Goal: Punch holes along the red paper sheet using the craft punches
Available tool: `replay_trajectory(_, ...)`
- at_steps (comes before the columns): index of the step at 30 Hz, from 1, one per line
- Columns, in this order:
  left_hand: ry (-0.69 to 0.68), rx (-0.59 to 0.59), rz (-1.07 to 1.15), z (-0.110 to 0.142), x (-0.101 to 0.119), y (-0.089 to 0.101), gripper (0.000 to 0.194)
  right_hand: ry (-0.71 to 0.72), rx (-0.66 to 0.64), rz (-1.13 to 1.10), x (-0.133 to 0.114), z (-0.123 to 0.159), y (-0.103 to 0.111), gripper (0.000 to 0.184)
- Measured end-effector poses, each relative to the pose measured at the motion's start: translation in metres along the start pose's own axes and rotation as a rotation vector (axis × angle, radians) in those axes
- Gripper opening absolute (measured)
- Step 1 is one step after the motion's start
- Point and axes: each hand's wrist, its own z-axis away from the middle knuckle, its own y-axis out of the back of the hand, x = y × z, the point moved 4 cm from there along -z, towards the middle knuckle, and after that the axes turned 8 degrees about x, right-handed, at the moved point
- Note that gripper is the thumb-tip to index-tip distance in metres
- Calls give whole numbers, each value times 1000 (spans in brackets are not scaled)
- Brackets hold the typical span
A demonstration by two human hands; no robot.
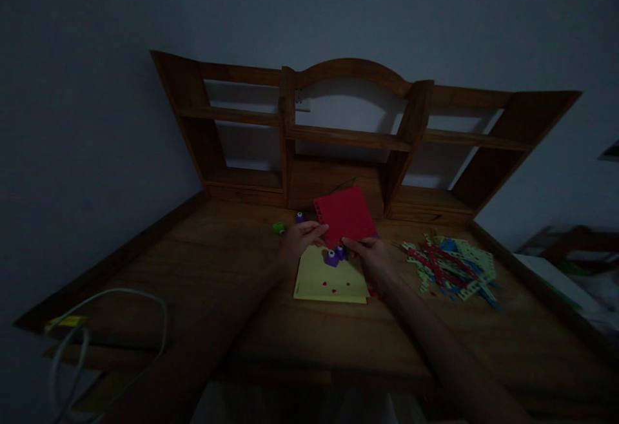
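Observation:
A red sheet of paper (345, 214) is held tilted above the desk, with a row of punched holes along its left edge. My left hand (300, 242) pinches its lower left corner between thumb and fingers. At the bottom edge, my right hand (370, 253) is closed on the same sheet. Just below the sheet, two small purple craft punches (332, 258) rest on a stack of yellow paper (331, 287). A few tiny red cut-outs (333, 291) lie on the yellow paper. Another purple punch (300, 217) stands behind my left hand, near a green punch (278, 227).
To the right lies a pile of punched paper strips (449, 266) in red, blue and pale yellow. A wooden shelf unit (348, 137) rises along the desk's back edge. A white cable (120, 292) loops over the desk's left front.

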Motion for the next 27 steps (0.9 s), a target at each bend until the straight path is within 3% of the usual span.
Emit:
replay_trajectory(4,-22,43,-21,-2,-6,-1,35,-30,50,-146,-9,0,4,35)
replay_trajectory(7,-52,164,-22,-8,-8,10,36,47,184,-172,-22,-4,22,35)
replay_trajectory(13,21,294,75,-16,-21,27,39,319,460,194,-35,-10,53,37)
replay_trajectory(15,31,297,100,-17,-25,28,39,364,442,420,-33,-10,50,35)
replay_trajectory(20,23,304,142,-16,-24,28,38,432,258,1016,-27,-3,32,35)
replay_trajectory(23,29,307,146,-16,-22,28,38,344,207,1206,-22,0,31,36)
replay_trajectory(27,15,323,165,-15,-18,27,35,258,150,1278,-19,1,35,28)
